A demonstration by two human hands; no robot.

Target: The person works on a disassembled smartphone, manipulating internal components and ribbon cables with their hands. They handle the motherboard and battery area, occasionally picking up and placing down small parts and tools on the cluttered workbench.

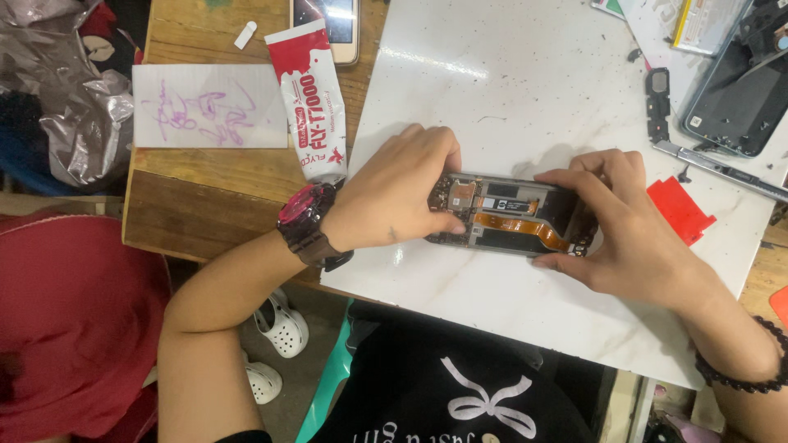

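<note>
On the white marble slab (525, 90), opened phone (509, 215) lying flat with its back off, orange ribbon cable (525, 224) exposed. Left hand (394, 197) clamped over one end, thumb pressed on the frame; right hand (624, 221) pinching the other end, fingers curled along both edges. Best done, by the look of it, with even pressure on the frame only, keeping fingertips off the ribbon. Counted: one opened phone in hand, one glue tube (314, 98), one red scrap (680, 209), one metal tool (722, 171), one wristwatch (308, 226).

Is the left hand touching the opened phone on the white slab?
Touching: the head view shows the left hand gripping the opened phone at its left end.
</note>
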